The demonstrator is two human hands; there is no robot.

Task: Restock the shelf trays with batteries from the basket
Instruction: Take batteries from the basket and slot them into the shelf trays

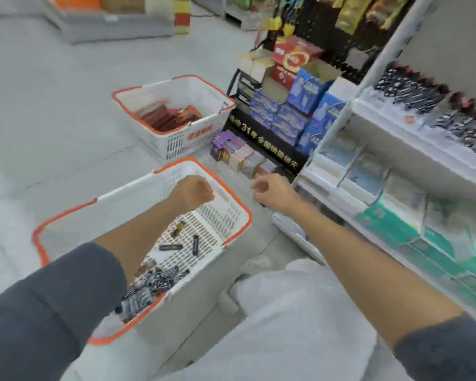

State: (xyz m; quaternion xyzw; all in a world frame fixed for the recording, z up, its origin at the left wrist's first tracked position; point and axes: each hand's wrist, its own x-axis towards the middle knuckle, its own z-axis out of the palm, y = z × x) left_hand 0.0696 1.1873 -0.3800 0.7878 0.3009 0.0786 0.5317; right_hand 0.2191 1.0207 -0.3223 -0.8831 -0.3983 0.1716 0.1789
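A white basket with an orange rim (138, 188) stands on the floor in front of me. Dark batteries (149, 284) lie heaped in its near corner, and a few loose ones (171, 247) lie on its slotted bottom. My left hand (194, 192) hangs above the basket's far end with fingers curled in; nothing shows in it. My right hand (272, 192) hovers to the right of the basket, near the low shelf edge, fingers loosely curled and holding nothing I can see. Rows of black batteries (412, 89) fill the trays on the upper white shelf (396, 133) at the right.
A second white and orange basket (176, 144) with red packs stands farther back on the floor. A black display rack (272, 138) holds blue and purple boxes. Lower shelves (368, 199) hold pale and green packs. My knee in light trousers (286, 312) is at the bottom.
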